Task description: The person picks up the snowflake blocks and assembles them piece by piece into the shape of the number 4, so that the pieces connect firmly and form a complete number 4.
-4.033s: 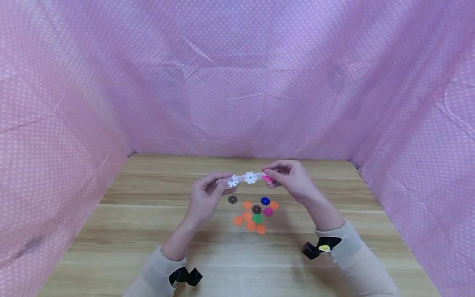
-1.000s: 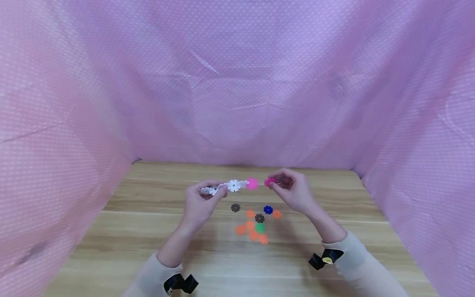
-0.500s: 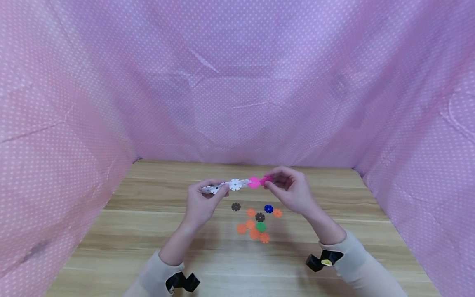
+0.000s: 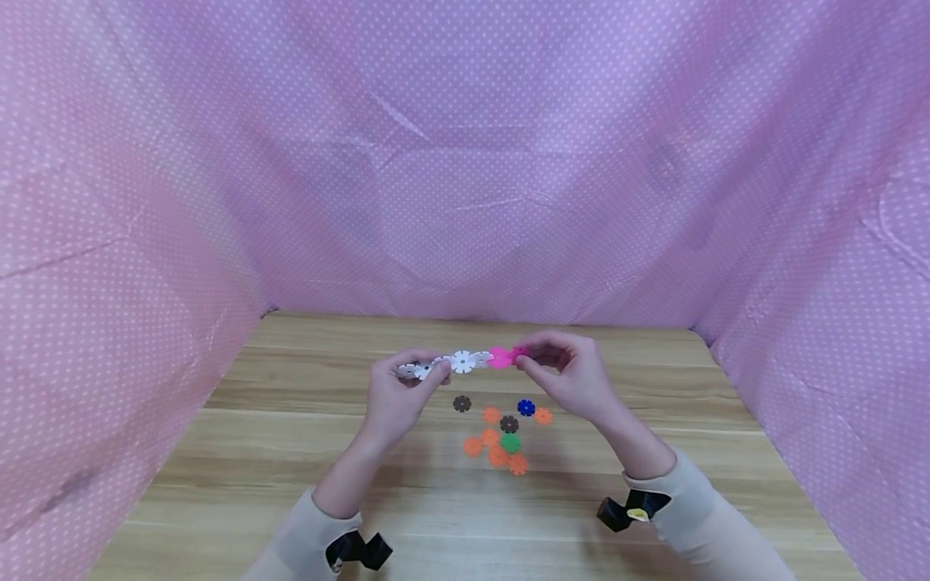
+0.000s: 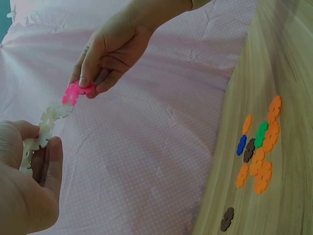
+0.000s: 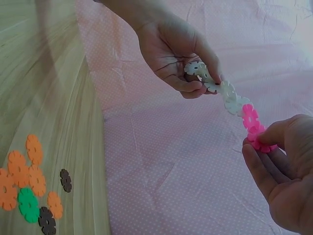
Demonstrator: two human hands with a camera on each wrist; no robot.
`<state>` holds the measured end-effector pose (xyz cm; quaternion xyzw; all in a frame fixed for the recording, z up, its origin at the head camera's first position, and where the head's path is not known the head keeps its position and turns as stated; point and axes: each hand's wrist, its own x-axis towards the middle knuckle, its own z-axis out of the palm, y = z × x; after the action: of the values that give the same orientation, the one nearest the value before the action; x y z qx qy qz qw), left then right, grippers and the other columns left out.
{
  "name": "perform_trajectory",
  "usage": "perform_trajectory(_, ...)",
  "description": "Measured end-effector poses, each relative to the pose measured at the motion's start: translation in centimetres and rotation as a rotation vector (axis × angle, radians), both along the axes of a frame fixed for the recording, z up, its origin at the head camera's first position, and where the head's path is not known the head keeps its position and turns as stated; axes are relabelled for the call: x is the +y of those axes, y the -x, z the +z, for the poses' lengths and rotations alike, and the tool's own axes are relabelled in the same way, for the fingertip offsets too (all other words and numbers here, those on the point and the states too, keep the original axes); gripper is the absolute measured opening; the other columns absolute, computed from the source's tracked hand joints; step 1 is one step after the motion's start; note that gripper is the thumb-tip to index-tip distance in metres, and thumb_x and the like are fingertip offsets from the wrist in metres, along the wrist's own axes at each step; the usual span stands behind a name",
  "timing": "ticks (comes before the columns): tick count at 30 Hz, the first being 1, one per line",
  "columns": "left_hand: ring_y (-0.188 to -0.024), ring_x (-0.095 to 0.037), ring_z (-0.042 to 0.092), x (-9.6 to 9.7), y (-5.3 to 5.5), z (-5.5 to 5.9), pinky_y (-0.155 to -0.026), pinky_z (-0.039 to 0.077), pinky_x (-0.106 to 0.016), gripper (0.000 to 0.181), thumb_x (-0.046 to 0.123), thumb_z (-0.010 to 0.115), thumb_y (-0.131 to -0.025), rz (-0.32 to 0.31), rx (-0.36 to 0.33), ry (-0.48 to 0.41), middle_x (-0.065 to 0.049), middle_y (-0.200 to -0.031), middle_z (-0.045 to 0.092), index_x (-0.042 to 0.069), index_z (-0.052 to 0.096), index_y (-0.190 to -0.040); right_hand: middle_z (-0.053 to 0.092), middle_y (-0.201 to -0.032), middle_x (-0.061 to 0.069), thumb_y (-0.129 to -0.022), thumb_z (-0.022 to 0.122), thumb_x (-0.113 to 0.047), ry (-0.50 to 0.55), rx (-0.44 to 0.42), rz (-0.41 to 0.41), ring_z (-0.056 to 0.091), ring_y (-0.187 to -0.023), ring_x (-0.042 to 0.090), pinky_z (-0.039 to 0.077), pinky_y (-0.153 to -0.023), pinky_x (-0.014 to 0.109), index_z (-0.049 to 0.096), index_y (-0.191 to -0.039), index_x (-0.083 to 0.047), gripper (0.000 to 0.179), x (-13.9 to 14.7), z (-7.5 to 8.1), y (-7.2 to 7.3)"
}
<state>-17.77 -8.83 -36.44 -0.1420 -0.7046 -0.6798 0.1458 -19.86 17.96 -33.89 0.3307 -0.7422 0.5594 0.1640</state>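
Note:
A chain of white notched snowflake discs [image 4: 462,362] hangs above the table, with a pink snowflake disc [image 4: 499,357] slotted onto its right end. My left hand [image 4: 395,399] pinches the white part between thumb and fingers; some white discs trail behind the thumb. With thumb and fingertips, my right hand [image 4: 574,375] grips a second pink disc [image 6: 259,139], which meets the first pink one edge to edge at an angle. Whether its slot is fully pushed in cannot be made out. Fingers partly cover this second pink disc in the head view.
Below the hands, loose discs lie on the wooden table [image 4: 291,452]: several orange discs [image 4: 517,465], a green one [image 4: 510,443], a blue one [image 4: 526,407] and two dark brown discs [image 4: 462,403]. Pink dotted cloth [image 4: 465,202] walls the table at back and sides.
The second pink disc lay on the table four seconds ago. One second ago my right hand held it apart from the chain; now it touches the chain's pink end.

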Motion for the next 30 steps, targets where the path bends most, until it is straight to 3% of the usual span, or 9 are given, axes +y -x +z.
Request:
perform_trajectory(7, -0.069, -0.012, 0.075, 0.00, -0.12, 0.09, -0.040, 0.036, -0.014, 0.011, 0.007, 0.080, -0.094, -0.009, 0.001, 0.017, -0.023, -0.089, 0.080, 0.000, 0.080, -0.102, 0.080, -0.097, 0.023, -0.090, 0.077, 0.011, -0.010, -0.005, -0.006, 0.078, -0.084, 0.006, 0.069, -0.074, 0.023, 0.078, -0.102, 0.005, 0.013, 0.09, 0.24, -0.20)
perform_trajectory(15, -0.061, -0.011, 0.069, -0.08, -0.16, 0.05, -0.040, 0.032, -0.014, 0.010, 0.008, 0.080, -0.094, -0.032, -0.009, 0.029, -0.022, -0.088, 0.080, 0.000, 0.080, -0.101, 0.081, -0.099, 0.021, -0.090, 0.078, 0.009, -0.040, -0.008, -0.016, 0.080, -0.086, 0.013, 0.070, -0.077, 0.025, 0.080, -0.102, 0.003, 0.014, 0.27, 0.37, -0.32)
perform_trajectory(22, -0.060, -0.010, 0.068, -0.21, -0.30, 0.27, -0.040, 0.034, -0.013, 0.013, 0.008, 0.080, -0.094, -0.053, -0.009, 0.052, -0.024, -0.090, 0.080, -0.001, 0.079, -0.103, 0.081, -0.100, 0.019, -0.090, 0.078, 0.009, -0.060, -0.005, -0.023, 0.078, -0.087, 0.005, 0.070, -0.077, 0.024, 0.080, -0.102, 0.002, 0.014, 0.28, 0.53, -0.50)
perform_trajectory(30, -0.057, -0.009, 0.065, -0.07, -0.15, 0.18, -0.039, 0.033, -0.013, 0.012, 0.007, 0.080, -0.094, -0.071, 0.014, 0.050, -0.025, -0.090, 0.080, -0.002, 0.079, -0.102, 0.082, -0.099, 0.016, -0.090, 0.080, 0.006, -0.081, 0.009, -0.038, 0.077, -0.084, 0.005, 0.069, -0.072, 0.021, 0.081, -0.101, -0.001, 0.013, 0.30, 0.73, -0.69)
